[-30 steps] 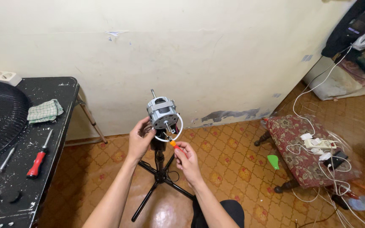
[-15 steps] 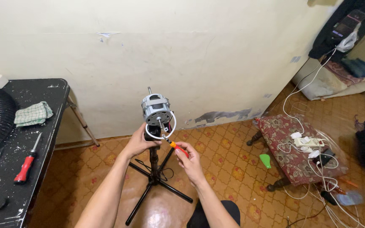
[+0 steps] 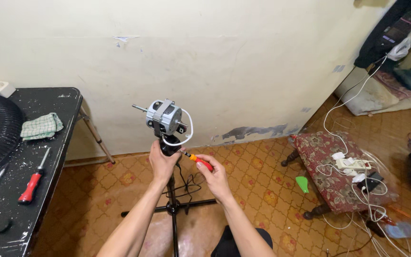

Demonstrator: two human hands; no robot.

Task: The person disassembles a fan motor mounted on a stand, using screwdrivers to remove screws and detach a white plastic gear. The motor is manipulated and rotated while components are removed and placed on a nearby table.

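While the left hand [image 3: 161, 162] is closed around the black neck of the stand [image 3: 172, 209] directly below the fan motor [image 3: 165, 117], the right hand [image 3: 216, 177] has its grip closed on the red handle of a small screwdriver [image 3: 200, 162]. The screwdriver's long axis runs from lower right to upper left, its tip at the neck just under the motor housing. The motor shaft points left, roughly level; a white wire [image 3: 186, 135] loops off its right side. The left hand is the nearer one to the motor. At left, a black table [image 3: 48, 166] carries a second red screwdriver [image 3: 32, 183] and a checked cloth [image 3: 41, 126]. A patterned tile floor [image 3: 262, 190] lies below.
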